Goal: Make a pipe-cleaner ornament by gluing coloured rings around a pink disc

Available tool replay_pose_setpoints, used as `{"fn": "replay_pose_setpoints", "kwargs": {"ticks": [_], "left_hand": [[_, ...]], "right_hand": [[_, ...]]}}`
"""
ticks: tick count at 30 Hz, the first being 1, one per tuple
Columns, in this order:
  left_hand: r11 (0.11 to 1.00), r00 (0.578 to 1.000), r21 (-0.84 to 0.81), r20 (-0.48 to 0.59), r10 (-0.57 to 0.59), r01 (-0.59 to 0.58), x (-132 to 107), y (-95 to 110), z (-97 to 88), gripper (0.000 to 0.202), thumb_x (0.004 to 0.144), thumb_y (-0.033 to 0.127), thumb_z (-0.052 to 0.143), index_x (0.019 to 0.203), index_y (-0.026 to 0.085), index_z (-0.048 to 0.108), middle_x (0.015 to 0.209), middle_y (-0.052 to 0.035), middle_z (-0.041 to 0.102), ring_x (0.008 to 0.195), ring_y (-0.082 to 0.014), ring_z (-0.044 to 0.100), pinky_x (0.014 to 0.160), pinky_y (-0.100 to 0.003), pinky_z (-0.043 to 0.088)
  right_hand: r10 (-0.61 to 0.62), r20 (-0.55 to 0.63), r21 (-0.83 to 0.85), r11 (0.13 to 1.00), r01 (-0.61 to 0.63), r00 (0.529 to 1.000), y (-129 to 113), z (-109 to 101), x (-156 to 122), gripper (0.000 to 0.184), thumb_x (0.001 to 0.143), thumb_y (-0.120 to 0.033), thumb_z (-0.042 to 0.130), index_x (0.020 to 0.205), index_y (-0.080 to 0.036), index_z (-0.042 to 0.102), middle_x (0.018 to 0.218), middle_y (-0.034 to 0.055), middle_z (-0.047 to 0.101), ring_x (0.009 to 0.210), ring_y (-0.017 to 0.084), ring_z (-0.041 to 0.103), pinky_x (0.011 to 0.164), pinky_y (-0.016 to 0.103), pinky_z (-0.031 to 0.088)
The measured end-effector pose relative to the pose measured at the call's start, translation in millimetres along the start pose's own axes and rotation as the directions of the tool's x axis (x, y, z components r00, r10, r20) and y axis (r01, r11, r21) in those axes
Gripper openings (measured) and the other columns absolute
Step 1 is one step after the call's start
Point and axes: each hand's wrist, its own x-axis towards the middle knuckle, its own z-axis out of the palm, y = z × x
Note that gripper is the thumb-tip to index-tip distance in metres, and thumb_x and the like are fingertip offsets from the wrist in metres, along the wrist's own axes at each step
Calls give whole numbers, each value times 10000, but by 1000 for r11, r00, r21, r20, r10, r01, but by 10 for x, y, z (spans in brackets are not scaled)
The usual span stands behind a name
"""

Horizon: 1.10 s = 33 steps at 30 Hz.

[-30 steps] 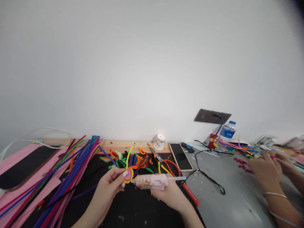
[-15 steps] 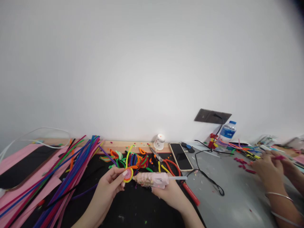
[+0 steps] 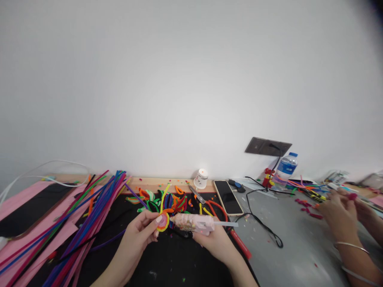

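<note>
Between the thumb and fingers of my left hand (image 3: 142, 228) is a coiled pipe-cleaner disc (image 3: 163, 221), pink in the middle with orange and yellow rings. A loose yellow end sticks up from it. My right hand (image 3: 214, 239) is wrapped round a pale pink hot glue gun (image 3: 194, 223), a clear glue stick poking out of its back. The gun's nozzle points left, close to the disc's right edge; whether they touch I cannot tell. Behind the disc lies a pile of bent, colourful pipe-cleaner pieces (image 3: 176, 201).
Long pipe cleaners (image 3: 89, 223) lie bundled at left over pink sheets. Orange-handled scissors (image 3: 209, 202), a phone (image 3: 228, 197) and a white paper cup (image 3: 200, 179) are behind the gun. A black cord (image 3: 263, 227) crosses the grey table. At right, another person's hands (image 3: 341, 211) hold something pink.
The glue gun has shifted slightly right, its nozzle now a little higher against the disc's edge. The disc and its yellow end have moved slightly right and tilted.
</note>
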Motion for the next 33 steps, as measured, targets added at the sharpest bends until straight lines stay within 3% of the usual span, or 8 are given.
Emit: {"fn": "replay_pose_setpoints", "kwargs": {"ticks": [8, 12, 17, 22, 26, 29, 33], "left_hand": [[1000, 1000, -10, 13, 5, -5, 28, -11, -24, 340, 496, 371, 867, 673, 153, 676, 552, 43, 616, 450, -77, 481, 440, -191, 399], [1000, 999, -28, 34, 0, 0, 19, 19, -19, 349, 493, 377, 871, 669, 149, 674, 544, 46, 612, 445, -66, 470, 442, -184, 401], [1000, 999, -20, 54, 2, -1, -4, 27, -7, 358, 496, 400, 869, 656, 154, 664, 542, 46, 608, 444, -71, 469, 435, -185, 390], [999, 997, 4, 75, 34, -35, -2, -6, -36, 329, 542, 396, 854, 664, 159, 661, 531, 49, 598, 445, -76, 470, 440, -186, 388], [1000, 997, 6, 66, 27, -27, -16, 15, -35, 344, 529, 410, 855, 677, 157, 675, 556, 41, 607, 453, -79, 474, 445, -192, 398], [999, 998, 8, 51, 37, -37, -29, 43, -19, 335, 515, 399, 861, 656, 161, 673, 535, 53, 582, 449, -84, 475, 438, -194, 398], [999, 998, 12, 53, 34, -35, -42, 59, -7, 326, 505, 385, 866, 646, 163, 672, 530, 52, 580, 449, -84, 477, 435, -194, 401]], "right_hand": [[28, -63, 10, 1000, -27, 998, -72, -74, 0, 286, 753, -115, 569, 990, -167, 721, 921, 52, 737, 838, 225, 665, 756, 296, 516], [47, -178, -144, 987, -74, 983, -49, -199, -23, 182, 731, -130, 586, 867, -140, 706, 785, 39, 711, 701, 196, 633, 659, 266, 496], [82, -240, -366, 915, -169, 967, -94, -419, -219, 132, 768, -221, 576, 762, -147, 686, 637, 3, 647, 577, 166, 568, 540, 233, 425], [176, -301, -474, 825, -307, 937, -83, -727, -579, 304, 781, -307, 535, 1015, -178, 680, 838, 53, 728, 734, 238, 665, 624, 262, 477], [183, -500, -566, 671, -479, 847, 161, -1002, -842, 413, 704, -338, 523, 1065, -189, 656, 1084, 134, 709, 987, 314, 655, 817, 330, 490], [171, -608, -623, 504, -599, 775, 366, -1162, -977, 473, 767, -336, 422, 1151, -129, 604, 1170, 191, 651, 1040, 321, 637, 846, 367, 484], [288, -677, -616, 282, -735, 678, 499, -1290, -1053, 459, 841, -300, 373, 1218, -120, 562, 1170, 204, 635, 1009, 314, 653, 816, 386, 492]]}}
